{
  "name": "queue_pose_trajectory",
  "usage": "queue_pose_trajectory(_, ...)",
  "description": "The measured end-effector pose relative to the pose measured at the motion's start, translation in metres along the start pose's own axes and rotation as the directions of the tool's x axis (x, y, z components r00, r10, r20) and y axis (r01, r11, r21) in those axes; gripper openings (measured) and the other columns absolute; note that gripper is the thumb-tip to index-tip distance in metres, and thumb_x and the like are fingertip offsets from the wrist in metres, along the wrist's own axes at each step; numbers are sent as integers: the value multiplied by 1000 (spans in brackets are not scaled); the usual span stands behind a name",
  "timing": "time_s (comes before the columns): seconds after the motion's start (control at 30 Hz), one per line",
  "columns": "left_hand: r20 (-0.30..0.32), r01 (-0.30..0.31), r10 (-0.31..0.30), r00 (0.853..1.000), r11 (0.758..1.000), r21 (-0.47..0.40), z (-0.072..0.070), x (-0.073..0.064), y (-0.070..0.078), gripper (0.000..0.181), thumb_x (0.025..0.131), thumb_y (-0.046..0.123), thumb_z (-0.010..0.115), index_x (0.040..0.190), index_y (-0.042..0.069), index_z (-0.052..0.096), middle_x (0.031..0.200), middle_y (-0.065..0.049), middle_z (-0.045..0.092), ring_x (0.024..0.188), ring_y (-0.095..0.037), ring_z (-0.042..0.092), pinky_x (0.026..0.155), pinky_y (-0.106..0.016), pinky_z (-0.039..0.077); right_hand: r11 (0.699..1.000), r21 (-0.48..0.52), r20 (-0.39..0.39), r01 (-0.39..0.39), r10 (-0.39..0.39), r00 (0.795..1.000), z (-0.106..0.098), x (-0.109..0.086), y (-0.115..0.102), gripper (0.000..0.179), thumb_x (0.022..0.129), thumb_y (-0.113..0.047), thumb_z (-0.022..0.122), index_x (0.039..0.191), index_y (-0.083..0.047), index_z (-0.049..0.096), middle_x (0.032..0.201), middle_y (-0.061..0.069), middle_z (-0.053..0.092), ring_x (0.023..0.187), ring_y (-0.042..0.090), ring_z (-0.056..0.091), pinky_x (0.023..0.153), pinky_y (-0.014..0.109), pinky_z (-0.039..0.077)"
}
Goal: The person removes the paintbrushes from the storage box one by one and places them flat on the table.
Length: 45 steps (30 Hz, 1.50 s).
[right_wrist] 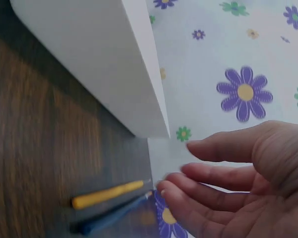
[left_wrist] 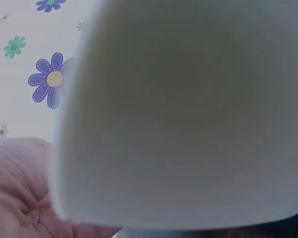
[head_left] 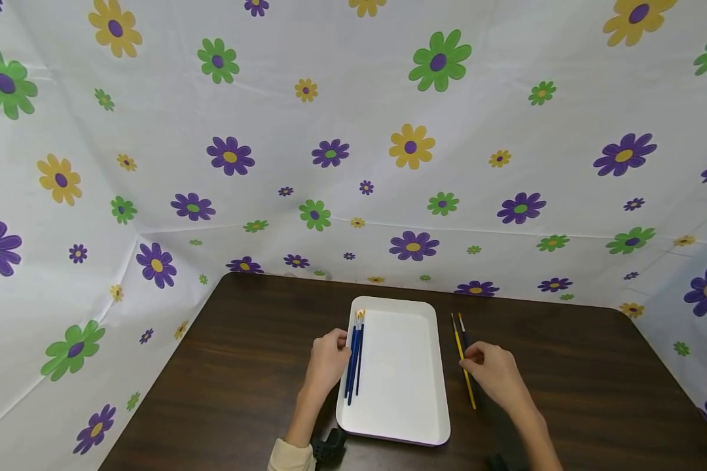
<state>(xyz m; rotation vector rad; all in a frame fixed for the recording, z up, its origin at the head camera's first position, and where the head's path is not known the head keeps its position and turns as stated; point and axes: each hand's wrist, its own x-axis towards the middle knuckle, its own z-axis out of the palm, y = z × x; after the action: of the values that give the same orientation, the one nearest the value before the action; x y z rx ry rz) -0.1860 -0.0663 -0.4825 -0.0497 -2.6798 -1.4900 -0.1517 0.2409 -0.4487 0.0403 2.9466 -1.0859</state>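
Note:
Blue-handled paintbrushes [head_left: 351, 376] lie side by side along the left wall inside a white tray [head_left: 400, 366], bristles toward the far end. My left hand [head_left: 328, 358] is at the tray's left rim, its fingertips close by these brushes. In the left wrist view the tray's blurred side hides most of the fingers, so their hold cannot be made out. Right of the tray, a yellow paintbrush [head_left: 469, 387] and a dark blue paintbrush [right_wrist: 114, 214] lie on the table. Just over them hovers my right hand [head_left: 496, 374], thumb and fingers apart with nothing between them.
The dark wooden table [head_left: 241, 379] has rounded far corners. A white flowered sheet [head_left: 365, 118] hangs behind it and along both sides. A black strap [head_left: 328, 446] sits by the left wrist.

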Motion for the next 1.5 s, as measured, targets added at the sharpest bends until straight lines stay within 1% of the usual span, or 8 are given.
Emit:
queue_pose_trajectory(0.13,-3,-3,3,1000,1000,6,0,0,-2,22,92,-7,60,112,-10,69,94,-19,72,76,-24,68,72,-43,59,998,32,-67,51,-49,997,8,-4,-8,19,92,-7,74,103,8,71,87,7,70,80,22,65,67,32,53)
queue_pose_trajectory(0.3,-6,0,0,1000,1000,12,-1,1,-2,22,92,-6,60,111,-9,70,94,-17,72,76,-24,68,72,-43,59,993,58,-141,106,-97,985,21,-6,-19,18,90,-6,77,104,6,72,92,8,73,86,24,69,72,30,55)
queue_pose_trajectory(0.47,-3,3,-3,1000,1000,13,-1,1,-2,21,92,-6,60,111,-8,70,93,-16,72,76,-24,68,71,-42,59,984,111,-172,139,-119,978,36,-5,-27,16,89,-3,78,101,5,73,91,8,73,85,23,69,74,29,57)
queue_pose_trajectory(0.63,-4,2,-1,1000,1000,13,0,2,-2,22,91,-6,60,110,-7,71,92,-15,72,76,-23,68,70,-42,58,970,144,-197,194,-164,967,50,-6,-32,16,87,0,79,101,4,73,92,8,74,84,22,71,75,31,58)
queue_pose_trajectory(0.77,-2,1,-1,1000,1000,12,-1,2,-2,22,90,-6,61,110,-7,71,91,-15,72,76,-23,68,70,-42,58,962,161,-200,222,-188,962,61,-7,-36,17,84,2,81,100,4,73,93,10,75,84,22,72,75,32,59)
queue_pose_trajectory(1.03,-8,-6,6,1000,1000,21,-1,2,-3,22,89,-7,61,109,-7,71,90,-14,72,76,-23,68,70,-42,58,956,187,-172,225,-193,966,84,-12,-48,20,81,3,83,98,4,73,93,12,74,84,25,73,74,33,60)
queue_pose_trajectory(1.27,-7,-4,4,1000,1000,19,-1,2,-2,21,90,-6,62,109,-7,71,91,-15,72,76,-24,68,71,-43,58,936,150,-166,320,-295,941,104,-19,-58,24,78,4,86,97,2,72,92,10,72,83,25,70,74,34,60)
queue_pose_trajectory(1.5,-20,-11,12,1000,1000,25,0,2,-1,20,91,-6,62,108,-8,71,91,-16,73,74,-22,68,69,-41,59,928,145,-148,343,-323,935,116,-24,-66,25,78,5,85,98,1,71,93,8,70,84,23,68,75,32,59)
